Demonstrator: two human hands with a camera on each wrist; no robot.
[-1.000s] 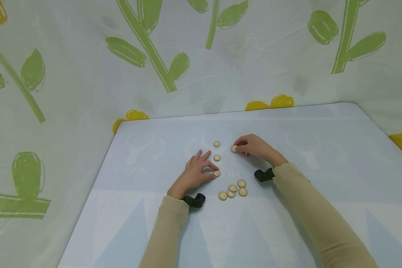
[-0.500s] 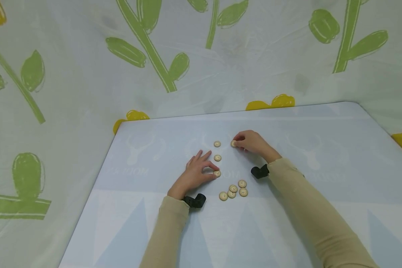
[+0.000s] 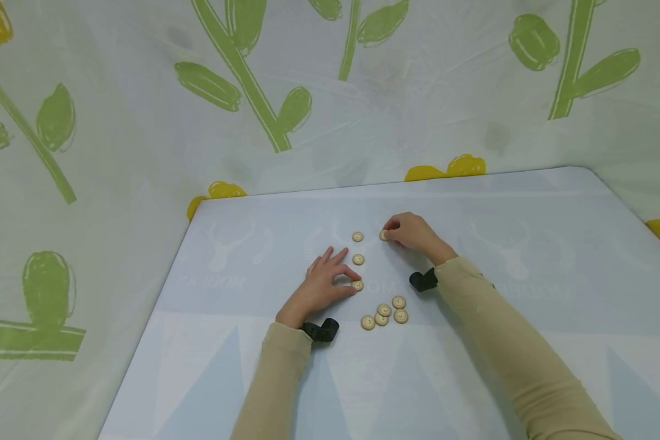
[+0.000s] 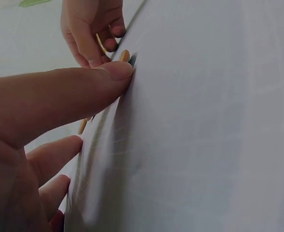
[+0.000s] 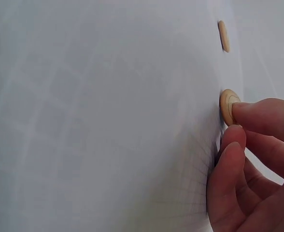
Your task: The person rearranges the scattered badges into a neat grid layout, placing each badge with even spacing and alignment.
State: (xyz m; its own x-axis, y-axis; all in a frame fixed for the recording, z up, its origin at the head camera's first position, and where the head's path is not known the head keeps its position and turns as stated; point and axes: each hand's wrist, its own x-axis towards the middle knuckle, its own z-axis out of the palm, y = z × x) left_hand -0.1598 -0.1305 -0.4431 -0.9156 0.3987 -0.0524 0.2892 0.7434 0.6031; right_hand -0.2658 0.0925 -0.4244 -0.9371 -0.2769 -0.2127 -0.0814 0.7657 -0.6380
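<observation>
Thumb and index finger of my left hand pinch a round wooden button on the table, the nearest in a column of three. Its other fingers are spread on the tabletop. Beyond it in the column lie a middle button and a far button. My right hand pinches another wooden button by its edge, low at the table surface, to the right of the column's far button. In the left wrist view the thumb covers most of the left hand's button.
Several loose buttons lie in a small group nearer the body, some overlapping. Each wrist wears a black camera mount. A pale printed cloth covers the table; a leaf-patterned curtain hangs behind its far edge.
My right hand has moved slightly away from the body with its button, from beside the gap in the column to level with the far button. The left hand stays put.
</observation>
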